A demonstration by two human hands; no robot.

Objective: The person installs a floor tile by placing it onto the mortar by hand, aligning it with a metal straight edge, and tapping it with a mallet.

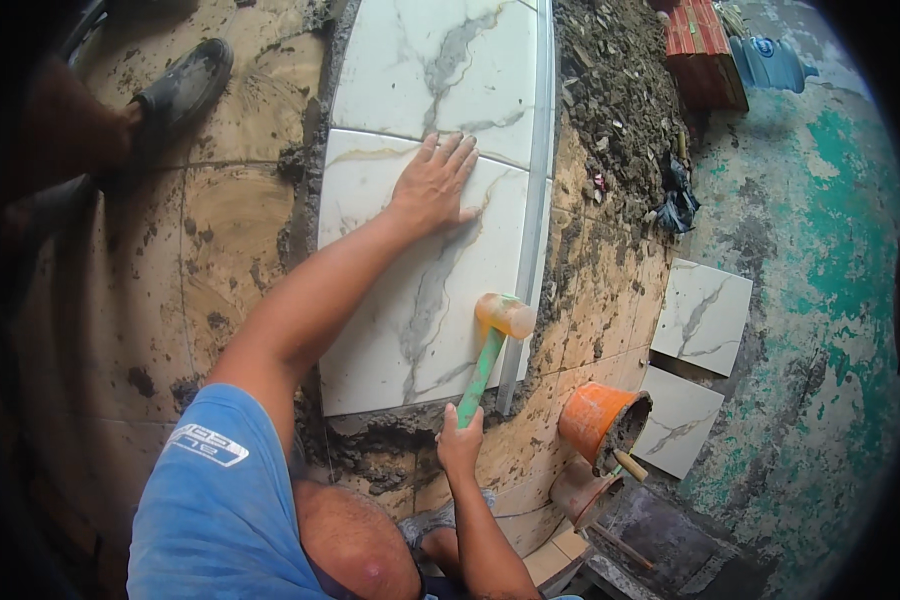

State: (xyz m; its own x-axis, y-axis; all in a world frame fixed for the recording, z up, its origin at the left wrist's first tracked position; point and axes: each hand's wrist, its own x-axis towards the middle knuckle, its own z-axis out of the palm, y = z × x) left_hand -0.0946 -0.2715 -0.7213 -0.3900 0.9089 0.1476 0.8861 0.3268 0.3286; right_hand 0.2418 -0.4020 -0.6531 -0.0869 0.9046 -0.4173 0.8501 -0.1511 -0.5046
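My left hand [435,190] lies flat with fingers spread on a white marble-look tile [370,260], close to its joint with a second such tile [390,70] beyond. My right hand [460,440] is wrapped round the green handle of a rubber mallet [505,315]. The mallet's pale yellowish head is over the tile's right side, next to a long metal straightedge [532,230] that runs along both tiles. Whether the head touches the tile I cannot tell. Grey mortar [380,440] shows along the tile's near edge.
A heap of mortar and rubble [620,100] lies right of the straightedge. An orange bucket [585,420] with a wooden-handled tool stands at the lower right, near two loose tiles [705,310]. Another person's shoe [185,90] is at the upper left. A blue water jug [770,65] lies far right.
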